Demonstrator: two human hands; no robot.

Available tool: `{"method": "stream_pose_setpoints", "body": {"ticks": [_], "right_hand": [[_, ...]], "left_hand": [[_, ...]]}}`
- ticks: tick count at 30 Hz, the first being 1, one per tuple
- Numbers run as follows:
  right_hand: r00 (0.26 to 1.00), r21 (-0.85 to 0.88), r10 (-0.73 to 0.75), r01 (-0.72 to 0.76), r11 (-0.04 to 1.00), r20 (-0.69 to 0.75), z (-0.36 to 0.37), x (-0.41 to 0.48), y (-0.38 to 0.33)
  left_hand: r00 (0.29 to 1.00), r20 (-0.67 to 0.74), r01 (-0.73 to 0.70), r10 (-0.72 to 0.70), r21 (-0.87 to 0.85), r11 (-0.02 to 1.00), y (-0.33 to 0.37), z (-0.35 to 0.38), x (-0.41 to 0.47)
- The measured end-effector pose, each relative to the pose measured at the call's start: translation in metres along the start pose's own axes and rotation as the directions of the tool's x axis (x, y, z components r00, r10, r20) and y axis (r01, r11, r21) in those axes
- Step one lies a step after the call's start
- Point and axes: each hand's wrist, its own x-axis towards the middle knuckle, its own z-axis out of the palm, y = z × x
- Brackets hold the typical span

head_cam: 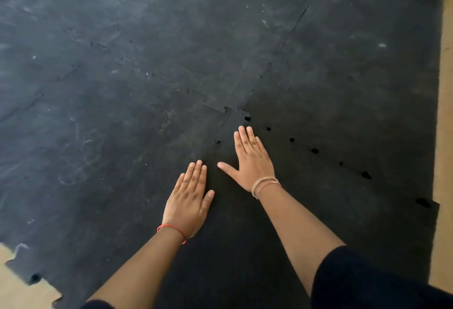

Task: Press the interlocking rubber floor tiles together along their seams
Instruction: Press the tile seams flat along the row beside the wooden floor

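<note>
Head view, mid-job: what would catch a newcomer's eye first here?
Two bare hands lie flat on the black rubber tiles at lower centre: the left hand nearer the camera, the right hand further out. Just beyond the right hand, a raised puzzle-edge corner marks where four tiles meet, and a row of open holes runs along the seam toward the right edge.

Flat rubber tiles [122, 124] lie bare all around both hands; nothing stands ahead, left or right of them. Only the raised seam corner [228, 104] just ahead of right hand [252, 159] breaks the surface.
</note>
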Motion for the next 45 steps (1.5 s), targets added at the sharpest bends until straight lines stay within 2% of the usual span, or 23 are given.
{"method": "stream_pose_setpoints", "body": {"ticks": [2,4,5,7,9,13,21,23,25,27,29,31,32,37,43,45], "right_hand": [[0.956,0.081,0.207,-0.194,0.978,-0.209,0.009,0.0,-0.002],[0.878,0.14,0.387,-0.361,0.922,-0.281,0.01,0.003,0.0],[0.879,0.118,0.39,-0.372,0.921,-0.274,0.011,0.004,0.001],[0.923,0.049,0.308,-0.305,0.951,-0.232,0.014,0.006,0.002],[0.941,0.043,0.277,-0.274,0.961,-0.196,0.016,0.007,0.003],[0.938,0.07,0.278,-0.269,0.96,-0.205,0.018,0.01,0.004],[0.934,0.066,0.301,-0.294,0.954,-0.191,0.016,0.01,0.002],[0.941,0.081,0.296,-0.286,0.955,-0.166,0.012,0.011,0.003],[0.956,0.093,0.25,-0.238,0.967,-0.154,0.009,0.01,0.007],[0.971,0.082,0.186,-0.175,0.981,-0.148,0.007,0.008,0.015],[0.946,0.103,0.261,-0.245,0.964,-0.191,0.006,0.002,0.03],[0.862,0.171,0.455,-0.425,0.889,-0.222,0.002,-0.001,0.047],[0.839,0.183,0.503,-0.472,0.862,-0.206,0.0,-0.003,0.054],[0.852,0.229,0.491,-0.449,0.864,-0.183,-0.005,-0.004,0.061],[0.817,0.162,0.489,-0.462,0.872,-0.306,0.007,-0.002,0.061],[0.818,0.173,0.499,-0.468,0.867,-0.287,0.006,0.0,0.06]], "left_hand": [[0.998,-0.045,-0.037,0.037,0.001,0.999,0.0,-0.004,0.03],[0.989,-0.078,-0.119,0.122,0.045,0.992,0.01,-0.01,0.07],[0.983,-0.079,-0.158,0.163,0.068,0.985,0.018,-0.012,0.089],[0.976,-0.044,-0.209,0.213,0.087,0.974,0.033,-0.013,0.114],[0.978,-0.027,-0.207,0.209,0.059,0.977,0.038,-0.007,0.124],[0.978,-0.067,-0.2,0.197,-0.05,0.978,0.033,0.002,0.124],[0.979,-0.047,-0.2,0.197,-0.066,0.978,0.037,-0.001,0.127],[0.984,0.005,-0.177,0.177,-0.058,0.983,0.035,-0.008,0.135],[0.967,0.11,-0.226,0.228,-0.031,0.974,0.03,-0.021,0.144],[0.955,0.167,-0.214,0.245,-0.185,0.959,0.025,-0.034,0.148],[0.96,0.116,-0.226,0.255,-0.216,0.95,0.022,-0.031,0.148],[0.973,0.039,-0.222,0.226,-0.098,0.97,0.028,-0.02,0.151],[0.979,0.005,-0.204,0.204,-0.047,0.978,0.032,-0.014,0.152],[0.98,-0.032,-0.198,0.198,0.012,0.98,0.037,-0.009,0.159],[0.983,-0.134,-0.125,0.128,0.03,0.992,0.056,0.002,0.169],[0.985,-0.109,-0.131,0.133,0.025,0.991,0.056,-0.001,0.169]]}}
